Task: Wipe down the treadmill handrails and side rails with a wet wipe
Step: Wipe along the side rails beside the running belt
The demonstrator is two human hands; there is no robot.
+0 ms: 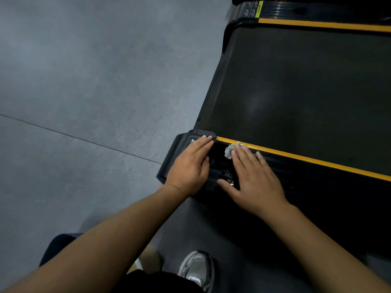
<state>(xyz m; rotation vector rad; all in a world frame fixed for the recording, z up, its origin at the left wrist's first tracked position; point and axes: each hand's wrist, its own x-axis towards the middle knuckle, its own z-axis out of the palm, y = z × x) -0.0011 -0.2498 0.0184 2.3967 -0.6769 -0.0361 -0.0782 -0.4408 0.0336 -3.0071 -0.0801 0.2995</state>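
Note:
The black treadmill's near side rail (306,172) runs from centre to the right edge, with a yellow stripe along its inner edge. My right hand (254,178) lies flat on the rail, fingers straight, pressing a crumpled white wet wipe (229,151) that shows under the fingertips. My left hand (190,166) rests flat on the rail's rear end cap (175,153), fingers straight, beside a white label. A wet sheen shows on the rail between the two hands.
The dark running belt (296,92) lies beyond the near rail. The far side rail (317,24) with its yellow stripe is at the top right. Grey floor (84,81) spreads to the left. My grey sneaker (196,269) stands on the floor below.

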